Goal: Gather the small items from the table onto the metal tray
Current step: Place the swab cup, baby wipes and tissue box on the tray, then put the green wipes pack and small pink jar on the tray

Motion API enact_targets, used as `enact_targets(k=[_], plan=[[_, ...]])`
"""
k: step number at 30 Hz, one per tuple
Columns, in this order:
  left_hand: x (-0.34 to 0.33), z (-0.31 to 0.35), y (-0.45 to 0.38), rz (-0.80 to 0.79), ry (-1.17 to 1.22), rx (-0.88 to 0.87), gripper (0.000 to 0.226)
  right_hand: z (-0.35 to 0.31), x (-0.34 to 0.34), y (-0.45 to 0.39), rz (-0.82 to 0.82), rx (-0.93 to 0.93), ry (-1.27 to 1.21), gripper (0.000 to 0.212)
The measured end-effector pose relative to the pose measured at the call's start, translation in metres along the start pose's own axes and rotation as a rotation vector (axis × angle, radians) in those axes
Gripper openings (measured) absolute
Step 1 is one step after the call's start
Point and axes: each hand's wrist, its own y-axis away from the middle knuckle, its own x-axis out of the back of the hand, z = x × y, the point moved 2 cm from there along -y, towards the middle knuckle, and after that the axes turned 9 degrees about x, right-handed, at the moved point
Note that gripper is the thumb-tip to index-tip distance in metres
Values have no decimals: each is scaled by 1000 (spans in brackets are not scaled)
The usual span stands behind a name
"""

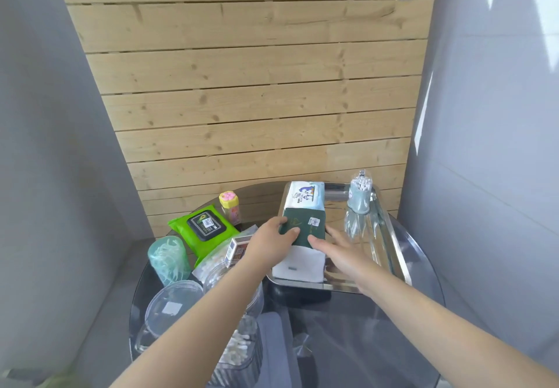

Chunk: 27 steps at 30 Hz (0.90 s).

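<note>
The metal tray (pixel 393 254) lies on the right half of the round glass table (pixel 363 342). On it sit a blue and white tissue pack (pixel 305 195), a white pack (pixel 299 266) nearer me, and a grey-lidded cotton swab jar (pixel 360 195) at the far right. A dark green packet (pixel 305 226) rests across the two packs. My left hand (pixel 270 241) grips its left edge. My right hand (pixel 338 248) touches its right edge, fingers spread.
Left of the tray stand a bright green wipes pack (pixel 202 227), a small yellow jar with a pink flower lid (pixel 230 207), a teal cup of floss picks (pixel 168 259), a small box (pixel 237 250), and clear tubs of cotton swabs (pixel 233 351). A wooden plank wall rises behind.
</note>
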Motion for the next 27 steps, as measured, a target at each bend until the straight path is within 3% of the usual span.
enact_targets(k=[8, 20, 23, 27], plan=[[-9, -7, -10, -111, -113, 13, 62, 20, 0, -6, -50, -52, 67, 75], [-8, -7, 2, -121, -165, 43, 60, 23, 4, -12, -61, -80, 105, 79], [4, -4, 19, -21, -102, -25, 48, 7, 4, -5, 19, 55, 231, 62], [31, -14, 40, 112, -15, -76, 27, -11, -10, 1, 116, 287, 531, 56]])
